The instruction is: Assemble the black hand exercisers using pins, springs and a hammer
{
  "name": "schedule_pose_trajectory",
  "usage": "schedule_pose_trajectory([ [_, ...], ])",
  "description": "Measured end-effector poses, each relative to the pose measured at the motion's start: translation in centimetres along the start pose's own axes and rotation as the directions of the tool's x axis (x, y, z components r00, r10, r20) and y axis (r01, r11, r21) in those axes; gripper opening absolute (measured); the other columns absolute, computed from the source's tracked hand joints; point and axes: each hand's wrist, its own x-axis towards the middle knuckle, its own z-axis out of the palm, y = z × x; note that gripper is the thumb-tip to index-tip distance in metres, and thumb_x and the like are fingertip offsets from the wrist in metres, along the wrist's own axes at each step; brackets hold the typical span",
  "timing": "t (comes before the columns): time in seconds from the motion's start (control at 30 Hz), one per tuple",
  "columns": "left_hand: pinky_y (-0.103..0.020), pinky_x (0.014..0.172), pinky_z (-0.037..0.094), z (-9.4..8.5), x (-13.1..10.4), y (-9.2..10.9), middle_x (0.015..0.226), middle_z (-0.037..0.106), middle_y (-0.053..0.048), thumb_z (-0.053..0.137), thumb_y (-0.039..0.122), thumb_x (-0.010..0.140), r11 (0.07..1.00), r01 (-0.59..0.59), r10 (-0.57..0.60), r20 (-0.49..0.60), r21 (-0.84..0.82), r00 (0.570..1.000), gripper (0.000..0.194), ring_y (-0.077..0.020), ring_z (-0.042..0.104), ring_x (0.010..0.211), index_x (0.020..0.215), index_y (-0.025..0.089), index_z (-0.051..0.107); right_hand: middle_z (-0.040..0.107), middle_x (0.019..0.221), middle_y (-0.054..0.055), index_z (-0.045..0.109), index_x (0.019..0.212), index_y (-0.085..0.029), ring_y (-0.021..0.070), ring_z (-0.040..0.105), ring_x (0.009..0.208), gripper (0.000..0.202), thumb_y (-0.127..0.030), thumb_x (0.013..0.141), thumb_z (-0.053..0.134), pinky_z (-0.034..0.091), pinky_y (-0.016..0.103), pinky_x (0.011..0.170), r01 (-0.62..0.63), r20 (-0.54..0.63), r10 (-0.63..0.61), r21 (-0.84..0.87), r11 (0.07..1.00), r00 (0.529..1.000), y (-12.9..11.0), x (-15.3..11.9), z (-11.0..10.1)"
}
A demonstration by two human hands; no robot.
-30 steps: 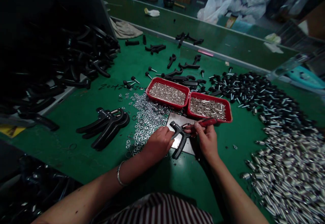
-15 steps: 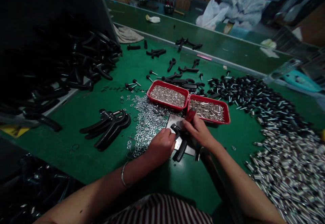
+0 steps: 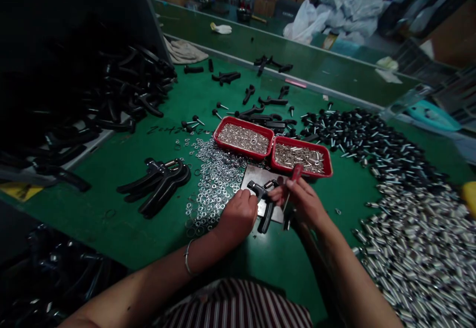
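Black hand-grip exerciser lies on a small metal plate on the green tabletop, just in front of the person. Left hand has its fingers closed on the grip's top end, pinning it down. Right hand holds a red-handled screwdriver, fingers wrapped round it, tip at the spring end of the grip. Looks like the fastening step of assembly; the next move likely calls for a steady hold and the tip kept on the fastener.

Just beyond the plate sit two red trays of small metal parts. Loose washers spread to the left, finished grips further left. Black-headed bolts and silver sleeves are piled at right. Nothing blocks the hands; the washers crowd the plate's left edge.
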Motion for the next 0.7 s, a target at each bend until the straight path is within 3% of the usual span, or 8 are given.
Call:
schedule_pose_trajectory([
  [0.1,-0.040,0.081,0.045,0.1,-0.1,-0.1,0.084,0.055,-0.009,0.037,0.018,0.098,0.999,-0.032,0.032,-0.021,0.000,0.999,0.022,-0.0244,0.053,0.086,0.086,0.017,0.056,0.076,0.097,0.009,0.058,0.097,-0.020,0.0226,0.073,0.082,0.025,-0.043,0.088,0.065,0.060,0.040,0.072,-0.035,0.031,0.035,0.016,0.999,0.999,0.9,0.9,0.4],
  [0.2,-0.040,0.081,0.046,0.5,-0.3,0.1,0.084,0.055,-0.009,0.038,0.021,0.099,1.000,-0.008,0.008,-0.060,0.010,0.998,0.022,-0.0248,0.053,0.086,0.088,0.017,0.056,0.074,0.099,0.005,0.059,0.105,-0.022,0.0201,0.071,0.084,0.026,-0.043,0.089,0.063,0.057,0.037,0.078,0.183,-0.218,-0.218,-0.168,0.969,0.951,-0.1,1.2,-0.6],
  [0.27,-0.040,0.080,0.046,0.7,-0.6,0.6,0.084,0.055,-0.010,0.039,0.022,0.099,0.999,0.025,-0.023,-0.081,0.022,0.996,0.021,-0.0251,0.053,0.085,0.088,0.016,0.056,0.073,0.097,0.005,0.060,0.106,-0.022,0.0200,0.069,0.083,0.025,-0.043,0.091,0.059,0.055,0.035,0.077,0.218,-0.229,-0.312,-0.358,0.908,0.922,-1.2,0.4,-2.3],
  [0.33,-0.040,0.080,0.047,0.4,-0.9,1.0,0.085,0.057,-0.010,0.042,0.024,0.098,0.999,0.044,-0.042,-0.078,0.020,0.996,0.019,-0.0253,0.055,0.086,0.089,0.015,0.057,0.072,0.090,0.004,0.062,0.102,-0.022,0.0206,0.066,0.076,0.024,-0.043,0.091,0.059,0.051,0.033,0.069,0.153,-0.139,-0.297,-0.615,0.774,0.945,-1.8,-1.2,-4.7],
  [0.43,-0.038,0.080,0.048,-1.2,-0.4,0.5,0.090,0.061,-0.010,0.052,0.031,0.095,0.999,0.039,-0.039,0.002,-0.033,0.999,0.018,-0.0251,0.057,0.089,0.094,0.015,0.060,0.069,0.082,0.005,0.065,0.094,-0.021,0.0216,0.062,0.070,0.017,-0.037,0.090,0.060,0.046,0.032,0.063,0.041,-0.026,-0.166,-0.921,0.388,0.986,-1.3,-3.7,-8.7],
  [0.5,-0.036,0.082,0.048,-2.9,1.4,-1.0,0.093,0.063,-0.009,0.053,0.033,0.095,0.998,-0.008,0.011,0.042,-0.069,0.999,0.019,-0.0238,0.058,0.090,0.097,0.016,0.063,0.069,0.085,0.008,0.068,0.093,-0.020,0.0235,0.061,0.075,0.016,-0.034,0.090,0.060,0.045,0.034,0.067,0.051,0.026,-0.134,-0.981,0.187,0.991,-0.9,-4.7,-10.7],
  [0.57,-0.036,0.086,0.047,-4.7,4.6,-3.5,0.095,0.065,-0.008,0.047,0.028,0.098,0.997,-0.055,0.056,0.013,-0.052,0.998,0.021,-0.0227,0.059,0.093,0.098,0.018,0.065,0.069,0.094,0.011,0.069,0.100,-0.020,0.0258,0.059,0.084,0.020,-0.035,0.090,0.060,0.045,0.037,0.075,0.103,0.086,-0.203,-0.992,0.074,0.975,-1.3,-4.4,-11.6],
  [0.7,-0.037,0.089,0.045,-6.8,12.7,-9.1,0.106,0.066,-0.015,0.045,0.012,0.094,0.990,0.026,-0.026,-0.001,0.138,1.000,0.025,-0.0260,0.060,0.103,0.104,0.012,0.068,0.067,0.098,0.010,0.070,0.097,-0.021,0.0266,0.055,0.094,0.019,-0.033,0.093,0.057,0.042,0.039,0.083,0.212,0.192,-0.386,-0.977,0.010,0.902,-4.3,-0.1,-8.2],
])
